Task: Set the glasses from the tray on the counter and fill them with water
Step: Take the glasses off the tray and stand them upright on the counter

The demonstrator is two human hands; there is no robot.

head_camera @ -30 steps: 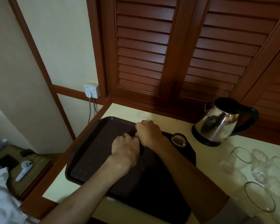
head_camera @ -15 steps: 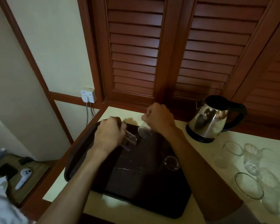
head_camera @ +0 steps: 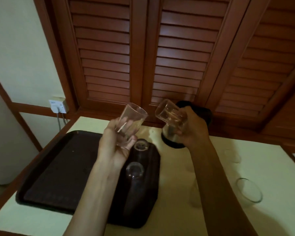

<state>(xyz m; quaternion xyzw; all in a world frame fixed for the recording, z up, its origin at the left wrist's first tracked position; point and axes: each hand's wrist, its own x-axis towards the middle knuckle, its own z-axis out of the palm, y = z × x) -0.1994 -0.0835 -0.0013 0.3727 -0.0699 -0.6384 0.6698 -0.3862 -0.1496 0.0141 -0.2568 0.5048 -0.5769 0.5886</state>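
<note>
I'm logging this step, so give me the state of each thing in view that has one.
Left hand: grips a glass, lifted.
Left glass: held tilted above the tray, empty.
Right hand: grips a glass, lifted.
Right glass: held tilted, mouth up and left, empty.
Tray: on the counter, two glasses on it.
Tray glasses: standing, apparently empty.
Kettle: on the counter, mostly hidden by the right hand.
Bowl: upright on the counter, empty.

I see dim light, reddish-brown louvred shutters (head_camera: 160, 53) filling the back wall, a cream wall (head_camera: 15, 48) on the left with wood trim, a white socket (head_camera: 58, 106) with cables plugged in, and a pale yellow tabletop (head_camera: 186, 167) below.
</note>
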